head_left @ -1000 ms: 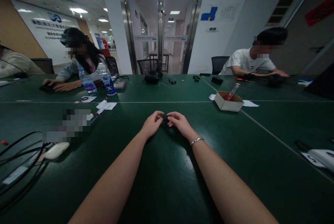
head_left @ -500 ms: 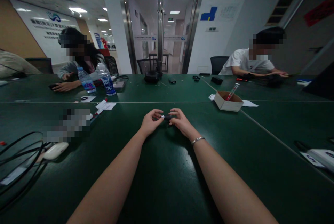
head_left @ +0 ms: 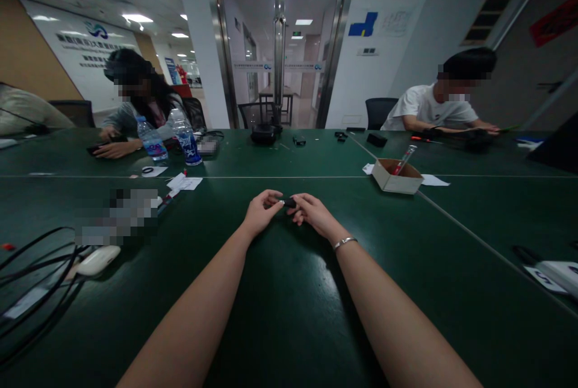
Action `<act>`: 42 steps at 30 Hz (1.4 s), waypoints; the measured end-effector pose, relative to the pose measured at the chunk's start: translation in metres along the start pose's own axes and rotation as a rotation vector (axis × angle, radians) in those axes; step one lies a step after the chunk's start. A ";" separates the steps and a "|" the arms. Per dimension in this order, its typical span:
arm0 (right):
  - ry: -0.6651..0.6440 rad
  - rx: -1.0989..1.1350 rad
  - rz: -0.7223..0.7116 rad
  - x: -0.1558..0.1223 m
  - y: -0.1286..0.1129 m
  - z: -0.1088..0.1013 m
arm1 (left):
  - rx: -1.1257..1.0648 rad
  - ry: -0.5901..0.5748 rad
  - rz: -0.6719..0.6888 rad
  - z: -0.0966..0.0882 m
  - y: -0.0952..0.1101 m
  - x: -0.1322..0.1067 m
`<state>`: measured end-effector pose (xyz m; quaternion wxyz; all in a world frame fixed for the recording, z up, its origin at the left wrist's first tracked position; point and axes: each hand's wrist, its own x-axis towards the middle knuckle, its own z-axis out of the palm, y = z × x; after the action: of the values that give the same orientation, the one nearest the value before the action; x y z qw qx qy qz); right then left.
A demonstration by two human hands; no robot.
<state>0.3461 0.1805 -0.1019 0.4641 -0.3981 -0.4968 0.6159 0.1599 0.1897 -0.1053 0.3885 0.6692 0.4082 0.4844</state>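
Observation:
Both my hands meet over the middle of the green table (head_left: 289, 316). My left hand (head_left: 261, 212) and my right hand (head_left: 312, 213) pinch a small black part (head_left: 289, 202) between their fingertips, just above the tabletop. The part has a short pale or metallic tip on its left end. A silver bracelet (head_left: 343, 243) sits on my right wrist. Both forearms stretch forward from the bottom edge of the head view.
An open cardboard box (head_left: 396, 176) holding a red-tipped tool stands to the right. Two water bottles (head_left: 186, 140) and paper slips are at the left. A white mouse (head_left: 97, 259) and black cables lie near left. Two people sit across the table.
My hands have drawn slightly closer round the small black part. The person at the far left has shifted their hands on the table.

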 end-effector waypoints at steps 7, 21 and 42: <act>-0.066 -0.030 -0.024 0.000 -0.001 0.000 | -0.045 -0.035 -0.024 0.000 -0.009 0.003; -0.083 -0.134 -0.067 0.002 0.001 0.001 | -0.087 0.003 -0.072 0.001 -0.013 0.004; -0.096 -0.128 -0.119 0.002 0.003 0.001 | -0.112 0.011 -0.079 0.003 -0.009 0.004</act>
<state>0.3445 0.1820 -0.1045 0.4489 -0.3669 -0.5797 0.5726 0.1616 0.1961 -0.1131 0.4419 0.6270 0.4085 0.4947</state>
